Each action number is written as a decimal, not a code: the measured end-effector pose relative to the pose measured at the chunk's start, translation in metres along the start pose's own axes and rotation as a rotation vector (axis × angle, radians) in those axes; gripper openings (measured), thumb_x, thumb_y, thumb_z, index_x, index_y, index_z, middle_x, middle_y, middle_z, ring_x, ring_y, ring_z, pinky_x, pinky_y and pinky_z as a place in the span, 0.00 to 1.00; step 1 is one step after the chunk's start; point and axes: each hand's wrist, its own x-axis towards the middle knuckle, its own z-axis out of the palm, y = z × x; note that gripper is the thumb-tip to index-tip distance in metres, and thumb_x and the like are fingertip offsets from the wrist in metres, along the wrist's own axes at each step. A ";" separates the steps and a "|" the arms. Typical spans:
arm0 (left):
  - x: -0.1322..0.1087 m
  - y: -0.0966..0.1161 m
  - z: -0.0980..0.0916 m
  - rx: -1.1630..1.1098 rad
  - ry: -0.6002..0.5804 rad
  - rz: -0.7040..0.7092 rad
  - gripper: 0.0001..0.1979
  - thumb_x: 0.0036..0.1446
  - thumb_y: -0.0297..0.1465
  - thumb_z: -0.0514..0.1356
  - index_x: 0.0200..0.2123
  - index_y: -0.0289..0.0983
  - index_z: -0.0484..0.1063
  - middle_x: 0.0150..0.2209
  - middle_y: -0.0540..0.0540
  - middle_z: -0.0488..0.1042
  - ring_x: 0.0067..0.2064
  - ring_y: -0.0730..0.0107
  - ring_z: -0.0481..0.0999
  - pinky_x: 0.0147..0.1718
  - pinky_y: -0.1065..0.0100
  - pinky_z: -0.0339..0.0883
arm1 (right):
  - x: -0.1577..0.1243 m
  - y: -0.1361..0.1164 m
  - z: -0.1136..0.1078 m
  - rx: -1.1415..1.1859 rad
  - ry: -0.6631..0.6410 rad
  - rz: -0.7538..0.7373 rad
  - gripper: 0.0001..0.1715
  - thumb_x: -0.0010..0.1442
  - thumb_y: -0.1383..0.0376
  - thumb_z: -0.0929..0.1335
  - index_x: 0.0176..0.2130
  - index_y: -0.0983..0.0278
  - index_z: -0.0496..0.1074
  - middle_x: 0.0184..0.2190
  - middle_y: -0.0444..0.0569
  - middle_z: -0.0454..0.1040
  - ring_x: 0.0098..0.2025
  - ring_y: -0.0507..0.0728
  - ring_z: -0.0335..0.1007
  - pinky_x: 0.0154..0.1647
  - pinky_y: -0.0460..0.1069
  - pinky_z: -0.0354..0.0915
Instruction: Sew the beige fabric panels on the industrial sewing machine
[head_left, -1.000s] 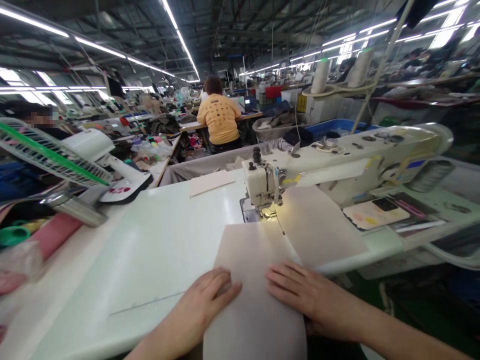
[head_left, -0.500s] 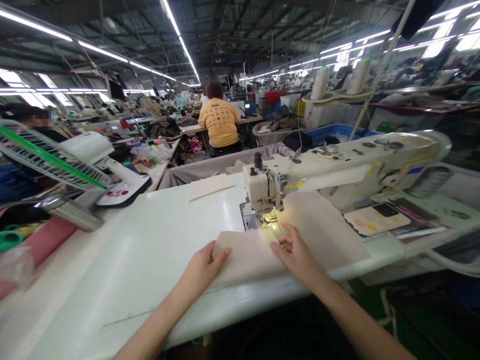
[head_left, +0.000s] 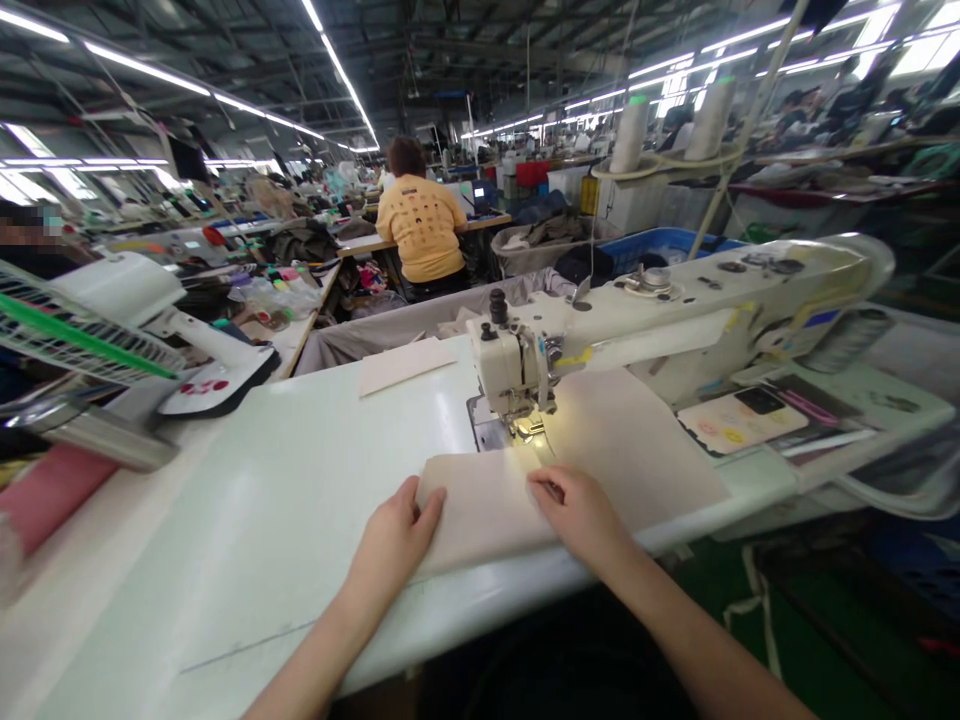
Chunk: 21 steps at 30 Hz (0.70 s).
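A beige fabric panel [head_left: 480, 505] lies folded on the pale table, its right part spreading under the arm of the sewing machine [head_left: 637, 325]. My left hand [head_left: 394, 535] grips the panel's left edge, thumb on top and the other fingers partly hidden beneath. On the right, my right hand [head_left: 581, 515] pinches the cloth just in front of the presser foot [head_left: 529, 430], fingers curled and thumb pressed in. A small lamp lights the needle area. Whatever lies beneath the fold is hidden.
Behind the panel, a flat beige piece [head_left: 407, 365] rests on the table [head_left: 300, 480]. A white fan [head_left: 217, 350] and a metal flask [head_left: 94, 430] stand left. A phone [head_left: 742, 420] lies right. Beyond the machine are a cloth-lined bin and a person in yellow [head_left: 421, 225].
My right hand's fingers have closed from a looser, spread grip and drawn slightly back from the presser foot. My left hand keeps its hold. The view has shifted a little.
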 end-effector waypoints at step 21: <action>-0.002 0.040 -0.006 0.449 0.161 0.303 0.23 0.60 0.28 0.58 0.59 0.34 0.66 0.60 0.30 0.70 0.60 0.43 0.72 0.57 0.46 0.65 | -0.008 -0.013 -0.016 -0.459 -0.078 -0.327 0.06 0.62 0.70 0.68 0.38 0.62 0.76 0.49 0.59 0.74 0.51 0.68 0.70 0.53 0.63 0.69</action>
